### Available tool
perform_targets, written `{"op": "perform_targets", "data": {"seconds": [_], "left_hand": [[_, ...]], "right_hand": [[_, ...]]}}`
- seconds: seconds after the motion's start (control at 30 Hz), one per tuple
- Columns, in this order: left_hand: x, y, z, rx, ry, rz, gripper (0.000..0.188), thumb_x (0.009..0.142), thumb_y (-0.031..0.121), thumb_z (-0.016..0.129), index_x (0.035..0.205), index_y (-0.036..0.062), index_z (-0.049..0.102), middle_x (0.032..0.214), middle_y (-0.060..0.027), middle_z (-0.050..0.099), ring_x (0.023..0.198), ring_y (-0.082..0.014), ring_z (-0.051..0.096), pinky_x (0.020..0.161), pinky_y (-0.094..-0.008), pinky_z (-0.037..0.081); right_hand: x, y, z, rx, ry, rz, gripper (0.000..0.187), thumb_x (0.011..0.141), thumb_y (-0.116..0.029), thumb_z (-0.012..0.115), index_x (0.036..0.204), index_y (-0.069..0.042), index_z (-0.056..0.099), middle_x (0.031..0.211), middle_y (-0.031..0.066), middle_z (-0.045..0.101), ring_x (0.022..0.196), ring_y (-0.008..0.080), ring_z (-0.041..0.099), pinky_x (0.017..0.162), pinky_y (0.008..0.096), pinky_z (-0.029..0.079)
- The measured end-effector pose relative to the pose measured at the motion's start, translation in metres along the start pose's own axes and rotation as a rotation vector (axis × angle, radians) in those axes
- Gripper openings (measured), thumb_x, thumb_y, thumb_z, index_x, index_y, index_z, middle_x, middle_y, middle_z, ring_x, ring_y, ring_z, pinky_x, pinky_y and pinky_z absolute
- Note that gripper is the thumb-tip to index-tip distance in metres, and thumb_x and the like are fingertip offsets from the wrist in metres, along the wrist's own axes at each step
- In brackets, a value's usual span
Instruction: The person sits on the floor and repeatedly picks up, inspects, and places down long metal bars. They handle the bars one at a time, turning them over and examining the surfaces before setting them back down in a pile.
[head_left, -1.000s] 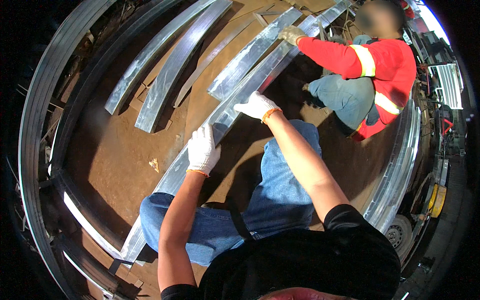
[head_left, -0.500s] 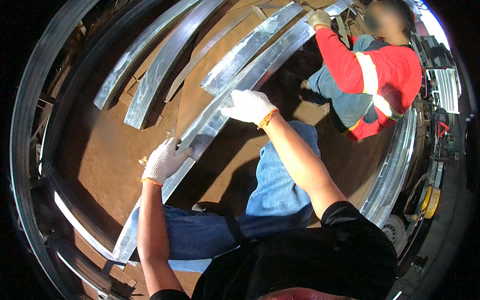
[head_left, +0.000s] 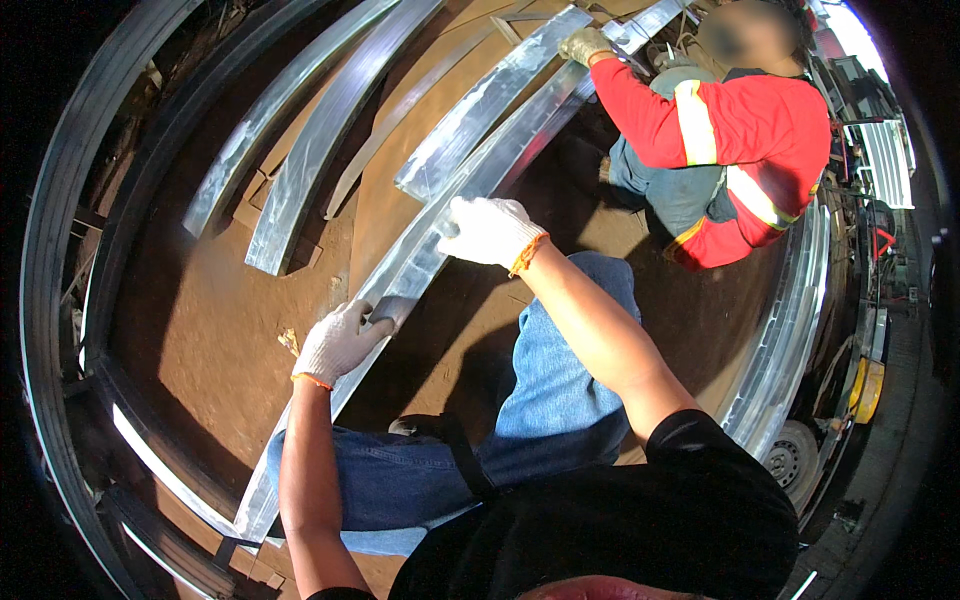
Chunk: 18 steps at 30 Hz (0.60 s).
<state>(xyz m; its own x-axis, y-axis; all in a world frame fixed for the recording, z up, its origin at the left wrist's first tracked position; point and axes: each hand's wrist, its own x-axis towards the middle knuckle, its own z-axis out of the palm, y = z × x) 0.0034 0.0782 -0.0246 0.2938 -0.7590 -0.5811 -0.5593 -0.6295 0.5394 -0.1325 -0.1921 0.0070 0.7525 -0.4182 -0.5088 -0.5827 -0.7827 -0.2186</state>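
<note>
A long, shiny metal channel (head_left: 440, 215) runs slantwise from the lower left to the upper right across my raised knee. My left hand (head_left: 343, 340), in a white knit glove with an orange cuff, is closed round its edge, thumb over the top. Farther up the same channel, my right hand (head_left: 493, 232), gloved alike, grips the right edge with curled fingers; its fingertips are partly hidden. A co-worker's gloved hand (head_left: 585, 46) rests at the channel's far part, beside a shorter metal piece (head_left: 490, 105) that lies along its left side.
Two curved metal beams (head_left: 335, 130) lie at the upper left, with a thin curved strip (head_left: 420, 95) beside them. A co-worker in a red jacket (head_left: 740, 130) crouches at the upper right. Stacked metal lengths (head_left: 790, 340) curve along the right, near a wheel (head_left: 790, 455).
The co-worker's hand and body have shifted left along the channel. My hands keep their grip, with the right one slightly lower in view; the channel has shifted slightly too.
</note>
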Motion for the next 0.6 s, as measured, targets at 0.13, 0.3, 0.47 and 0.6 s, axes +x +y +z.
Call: {"op": "perform_targets", "data": {"seconds": [0.13,0.3,0.47,0.6], "left_hand": [[-0.0029,-0.0033,0.0022,0.006,0.005,-0.005,0.066,0.094,0.054,0.066,0.131,-0.0005,0.067,0.123,-0.0263,0.071,0.113,-0.0382,0.070,0.098,-0.0448,0.054],[-0.0042,-0.0075,0.0059,-0.017,0.032,0.020,0.066,0.094,0.054,0.066,0.130,-0.0016,0.067,0.124,-0.0260,0.071,0.113,-0.0376,0.070,0.098,-0.0442,0.054],[-0.0040,-0.0061,0.0059,-0.002,0.017,0.008,0.068,0.094,0.055,0.066,0.131,-0.0024,0.066,0.126,-0.0264,0.070,0.114,-0.0375,0.070,0.099,-0.0442,0.054],[-0.0054,-0.0020,0.0039,0.000,0.007,0.013,0.071,0.095,0.056,0.066,0.133,-0.0032,0.065,0.127,-0.0268,0.070,0.114,-0.0379,0.070,0.100,-0.0442,0.054]], "right_hand": [[-0.0012,-0.0043,-0.0016,-0.013,-0.001,0.008,0.061,0.089,-0.049,0.066,0.126,-0.001,0.065,0.116,0.0240,0.075,0.111,0.0379,0.074,0.095,0.0506,0.058],[0.0013,-0.0050,0.0017,-0.024,-0.012,0.014,0.062,0.089,-0.049,0.066,0.127,0.000,0.065,0.117,0.0239,0.075,0.112,0.0371,0.074,0.096,0.0502,0.058],[0.0019,-0.0058,0.0036,-0.026,-0.019,0.030,0.063,0.089,-0.049,0.067,0.128,0.000,0.064,0.118,0.0237,0.075,0.113,0.0370,0.074,0.096,0.0502,0.058],[0.0011,-0.0064,0.0028,-0.016,-0.028,0.032,0.065,0.089,-0.050,0.069,0.130,0.000,0.062,0.121,0.0235,0.075,0.114,0.0371,0.073,0.097,0.0505,0.058]]}}
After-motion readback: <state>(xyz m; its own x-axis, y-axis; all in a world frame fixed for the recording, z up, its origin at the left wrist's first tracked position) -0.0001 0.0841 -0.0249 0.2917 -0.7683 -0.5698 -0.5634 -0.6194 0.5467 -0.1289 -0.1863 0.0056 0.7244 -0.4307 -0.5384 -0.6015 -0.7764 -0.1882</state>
